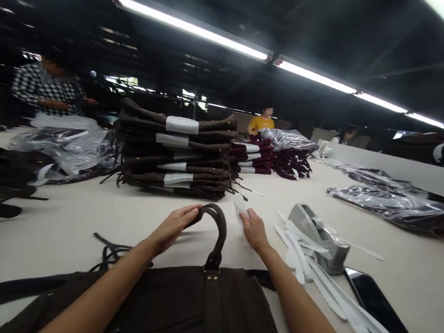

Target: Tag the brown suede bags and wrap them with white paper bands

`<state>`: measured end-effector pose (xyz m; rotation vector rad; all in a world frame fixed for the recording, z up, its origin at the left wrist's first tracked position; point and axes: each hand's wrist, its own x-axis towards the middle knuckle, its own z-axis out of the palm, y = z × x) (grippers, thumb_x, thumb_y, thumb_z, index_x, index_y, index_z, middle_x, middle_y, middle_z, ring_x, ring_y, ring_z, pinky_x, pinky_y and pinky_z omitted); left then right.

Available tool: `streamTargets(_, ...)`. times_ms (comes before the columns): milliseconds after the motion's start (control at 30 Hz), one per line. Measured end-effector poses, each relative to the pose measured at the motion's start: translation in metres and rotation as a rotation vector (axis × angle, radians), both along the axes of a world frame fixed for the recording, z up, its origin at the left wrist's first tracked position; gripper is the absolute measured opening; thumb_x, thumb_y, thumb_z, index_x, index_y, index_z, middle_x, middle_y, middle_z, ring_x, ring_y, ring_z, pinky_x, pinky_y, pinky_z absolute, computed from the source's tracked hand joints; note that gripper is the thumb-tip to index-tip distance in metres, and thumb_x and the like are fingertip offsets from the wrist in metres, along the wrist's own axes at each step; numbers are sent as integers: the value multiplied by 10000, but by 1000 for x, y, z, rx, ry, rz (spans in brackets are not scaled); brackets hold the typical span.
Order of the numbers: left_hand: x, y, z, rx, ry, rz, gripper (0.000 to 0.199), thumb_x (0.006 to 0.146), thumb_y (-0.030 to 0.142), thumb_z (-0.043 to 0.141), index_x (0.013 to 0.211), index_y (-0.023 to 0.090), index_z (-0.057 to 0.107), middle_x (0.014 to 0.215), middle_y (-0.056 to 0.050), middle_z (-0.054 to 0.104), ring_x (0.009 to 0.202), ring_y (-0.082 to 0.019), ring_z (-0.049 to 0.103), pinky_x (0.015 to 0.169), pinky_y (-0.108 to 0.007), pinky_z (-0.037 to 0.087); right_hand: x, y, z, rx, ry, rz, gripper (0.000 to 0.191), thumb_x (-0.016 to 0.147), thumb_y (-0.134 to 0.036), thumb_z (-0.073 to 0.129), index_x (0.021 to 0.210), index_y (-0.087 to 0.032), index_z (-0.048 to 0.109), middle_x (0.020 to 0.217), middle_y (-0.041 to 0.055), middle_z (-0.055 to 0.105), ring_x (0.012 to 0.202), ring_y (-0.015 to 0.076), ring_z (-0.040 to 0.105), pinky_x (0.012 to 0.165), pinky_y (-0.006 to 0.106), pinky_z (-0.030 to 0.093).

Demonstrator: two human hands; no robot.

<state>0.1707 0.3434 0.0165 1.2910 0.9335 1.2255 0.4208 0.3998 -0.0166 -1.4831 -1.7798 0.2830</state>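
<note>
A dark brown fabric bag lies flat on a pale work table, its front zip pocket facing up and a long strap trailing off to the left. Its curved carry handle (fixed by a riveted tab at the bag's top edge) stands upright in an arch, gripped at the crown by the left hand. The right hand pinches a small white paper strip just beside the handle.
</note>
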Motion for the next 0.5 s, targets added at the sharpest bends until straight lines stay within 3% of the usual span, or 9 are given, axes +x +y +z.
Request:
streamTargets(100, 27, 20, 1, 63, 28, -67, 556, 748, 611, 652, 1057, 149, 679, 1094, -89, 663, 1067, -247, 538, 991, -348, 366, -24, -5, -1, 29, 99, 178, 320, 914, -460, 357, 711, -218, 408, 654, -14, 486, 643, 157, 469, 627, 258, 391)
streamTargets(233, 49, 33, -4, 68, -44, -135, 541, 728, 628, 660, 959, 139, 678, 917, -45, 643, 879, -159, 537, 844, -251, 406, -38, -11, 2, -3, 190, 324, 383, 888, -532, 335, 716, -207, 441, 637, -12, 489, 613, 151, 457, 595, 262, 412)
streamTargets(367, 38, 29, -5, -22, -47, -125, 531, 733, 632, 620, 797, 108, 680, 723, -40, 604, 651, -124, 515, 642, -236, 414, -45, -21, 3, -101, 266, 483, 382, 848, -544, 449, 833, -178, 557, 774, 51, 628, 731, 198, 567, 685, 284, 461)
streamTargets(433, 30, 27, -4, -67, -47, -120, 446, 708, 542, 657, 831, 115, 699, 711, -41, 617, 618, -134, 536, 599, -244, 419, -50, -21, -4, -116, 213, 549, 418, 822, -527, 488, 1016, -174, 597, 988, 102, 676, 925, 245, 614, 785, 290, 474)
streamTargets(500, 26, 27, -2, -90, -44, -131, 318, 644, 393, 716, 842, 144, 716, 707, -23, 635, 632, -149, 565, 624, -257, 449, -51, -13, -16, -124, 67, 499, 461, 781, -496, 511, 1116, -189, 589, 973, 116, 697, 940, 268, 644, 750, 279, 483)
